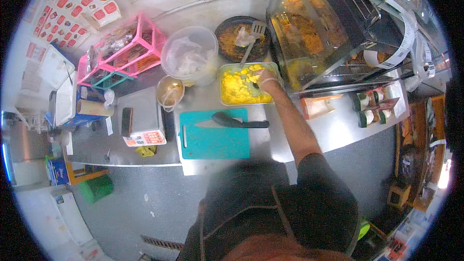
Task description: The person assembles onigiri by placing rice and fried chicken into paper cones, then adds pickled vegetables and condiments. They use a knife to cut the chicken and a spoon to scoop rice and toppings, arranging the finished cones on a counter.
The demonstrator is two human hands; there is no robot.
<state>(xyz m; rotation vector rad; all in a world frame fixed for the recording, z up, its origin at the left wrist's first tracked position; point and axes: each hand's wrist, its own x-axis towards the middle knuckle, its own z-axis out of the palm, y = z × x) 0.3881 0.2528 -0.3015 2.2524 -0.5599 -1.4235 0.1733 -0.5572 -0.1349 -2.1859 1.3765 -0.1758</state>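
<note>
My right hand (265, 78), which seems to wear a thin clear glove, reaches into the right end of a rectangular metal tray (221, 94). Chunky yellow food pieces (235, 88) fill much of that tray, and a bare patch of its bottom shows beside my fingers. The fingers are blurred among the pieces, so their grip is unclear. My left hand is out of sight. Nearer me, a knife with a black handle (250, 124) lies across a teal cutting board (215, 144). Behind the tray a slotted spatula (258, 29) leans over a dark round pan (224, 43).
A glass display case (314, 29) with fried food stands at right. To the left are a clear round tub (189, 53) with plastic bags, a tied bag (170, 92), a scale (140, 116) with a dark phone-like object (127, 122), and a pink rack (145, 43). Paper packets (321, 106) lie at right.
</note>
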